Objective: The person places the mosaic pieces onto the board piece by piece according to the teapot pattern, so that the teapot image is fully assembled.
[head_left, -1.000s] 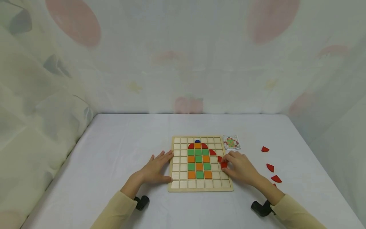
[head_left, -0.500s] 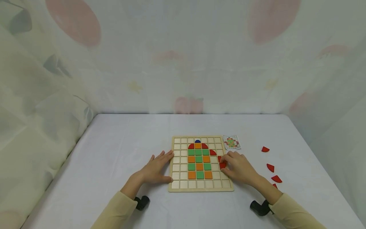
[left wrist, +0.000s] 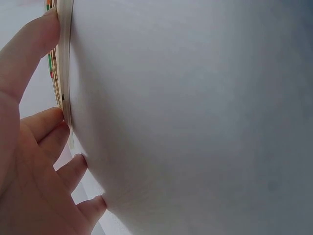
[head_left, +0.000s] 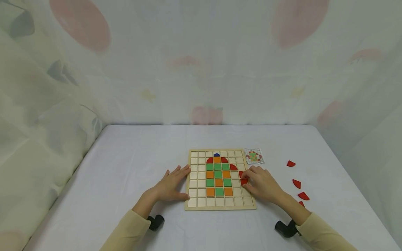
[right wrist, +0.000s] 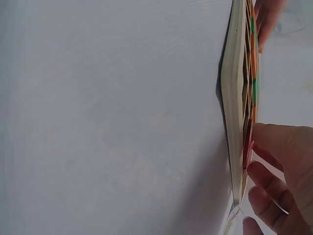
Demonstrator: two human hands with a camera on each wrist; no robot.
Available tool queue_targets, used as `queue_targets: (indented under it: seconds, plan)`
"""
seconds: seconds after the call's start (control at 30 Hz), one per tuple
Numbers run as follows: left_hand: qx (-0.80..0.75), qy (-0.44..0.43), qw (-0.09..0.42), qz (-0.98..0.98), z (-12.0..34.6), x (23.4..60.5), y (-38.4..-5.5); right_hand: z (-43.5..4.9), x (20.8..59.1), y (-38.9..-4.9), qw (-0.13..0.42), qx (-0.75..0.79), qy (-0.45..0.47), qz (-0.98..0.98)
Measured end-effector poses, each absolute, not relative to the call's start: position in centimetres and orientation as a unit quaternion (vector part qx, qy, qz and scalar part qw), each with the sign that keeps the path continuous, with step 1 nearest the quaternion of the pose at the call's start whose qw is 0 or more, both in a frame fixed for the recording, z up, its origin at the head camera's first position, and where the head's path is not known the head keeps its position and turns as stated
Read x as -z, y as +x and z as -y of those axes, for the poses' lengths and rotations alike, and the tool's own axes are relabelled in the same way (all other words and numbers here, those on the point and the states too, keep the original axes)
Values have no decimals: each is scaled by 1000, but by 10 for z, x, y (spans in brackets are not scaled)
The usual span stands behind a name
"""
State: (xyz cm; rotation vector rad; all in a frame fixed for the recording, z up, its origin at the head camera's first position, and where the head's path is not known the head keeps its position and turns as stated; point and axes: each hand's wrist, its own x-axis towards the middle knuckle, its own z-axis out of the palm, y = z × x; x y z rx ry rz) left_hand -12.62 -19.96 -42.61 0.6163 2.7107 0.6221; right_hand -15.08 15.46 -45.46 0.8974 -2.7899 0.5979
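A wooden grid board (head_left: 220, 208) lies on the table, with orange, green, red and blue tiles set in its squares. At its right side my right hand (head_left: 262, 183) pinches a red quarter-circle tile (head_left: 243, 182) low over a square, finger and thumb curled to it. In the right wrist view that red tile (right wrist: 248, 142) sits at the board's upper surface beside the thumb. Just above it, another red tile (head_left: 240, 174) is partly covered by the fingers. My left hand (head_left: 168, 188) rests against the board's left edge, its fingers spread and fairly straight.
A small printed pattern card (head_left: 254, 156) lies by the board's upper right corner. Several loose red quarter-circle tiles (head_left: 296, 183) are scattered to the right, one partly behind the right forearm. Black wrist cameras (head_left: 285, 229) are strapped at both sleeves. A patterned cloth (head_left: 201, 69) hangs behind the table.
The right hand and the red tile in its fingers have shifted very slightly left over the board. The left hand stays where it was.
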Motion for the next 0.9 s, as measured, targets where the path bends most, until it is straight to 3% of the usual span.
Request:
queue_targets:
  seconds: [0.5, 0.9]
  plan:
    - [-219, 213, 144, -941, 199, 425, -126, -193, 447, -156, 120, -215, 285, 926]
    - [-221, 216, 145, -940, 199, 424, -125, -243, 443, -175, 116, -213, 211, 947]
